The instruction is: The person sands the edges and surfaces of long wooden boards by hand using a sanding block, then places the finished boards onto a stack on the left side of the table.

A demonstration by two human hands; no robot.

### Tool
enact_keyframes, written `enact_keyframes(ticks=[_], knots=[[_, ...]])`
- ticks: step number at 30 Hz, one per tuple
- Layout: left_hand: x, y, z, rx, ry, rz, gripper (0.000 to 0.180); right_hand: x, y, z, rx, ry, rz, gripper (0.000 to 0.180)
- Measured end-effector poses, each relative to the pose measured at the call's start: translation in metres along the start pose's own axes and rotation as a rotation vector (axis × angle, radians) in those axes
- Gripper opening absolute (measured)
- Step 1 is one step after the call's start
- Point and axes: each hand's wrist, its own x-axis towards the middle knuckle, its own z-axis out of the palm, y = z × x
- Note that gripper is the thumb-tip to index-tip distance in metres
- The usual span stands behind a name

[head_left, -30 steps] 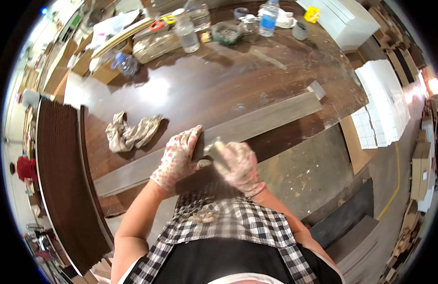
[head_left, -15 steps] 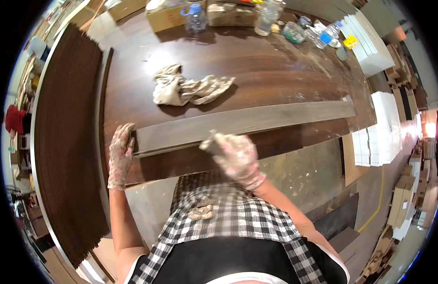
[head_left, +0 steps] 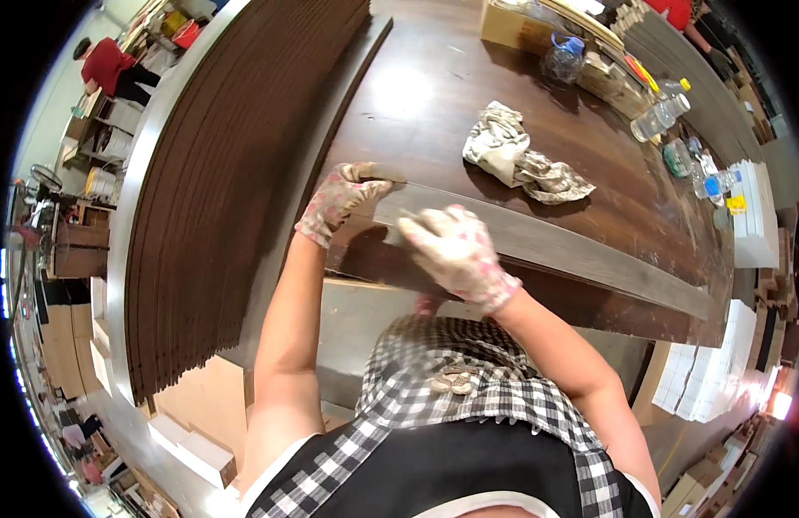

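Observation:
A long, narrow grey board point(head_left: 555, 237) lies along the near side of a dark brown tabletop, running from my hands to the right. My left hand point(head_left: 337, 203), in a patterned glove, curls its fingers over the board's left end. My right hand point(head_left: 458, 257), in a matching glove, is over the board's near edge, close to that end. Its fingers are bent round something small and greyish; motion blur hides what it is. A crumpled, stained cloth point(head_left: 520, 155) lies beyond the board.
A tall row of dark brown panels point(head_left: 218, 190) stands left of my left arm. Along the far right are a cardboard box point(head_left: 512, 30), a blue-capped jug point(head_left: 563, 59), clear bottles point(head_left: 660, 118) and white stacks point(head_left: 753, 216). Another person in red point(head_left: 110, 69) is at the far left.
The view has swung left, so the tabletop things appear farther right. My left hand's fingers now curl over the board's end, and my right hand has come along the board close to it.

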Motion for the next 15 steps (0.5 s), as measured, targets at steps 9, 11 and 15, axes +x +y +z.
enact_keyframes(ticks=[9, 11, 15], knots=[[0.001, -0.002, -0.005, -0.011, -0.067, 0.063, 0.025, -0.026, 0.007, -0.016, -0.115, -0.121, -0.02, 0.034], [0.002, -0.005, -0.005, 0.014, -0.028, 0.064, 0.024, -0.067, 0.014, -0.062, -0.148, -0.067, 0.063, 0.039], [-0.006, 0.01, -0.004, 0.137, 0.01, 0.06, 0.029, -0.182, 0.029, -0.132, -0.336, 0.075, 0.322, 0.052]])
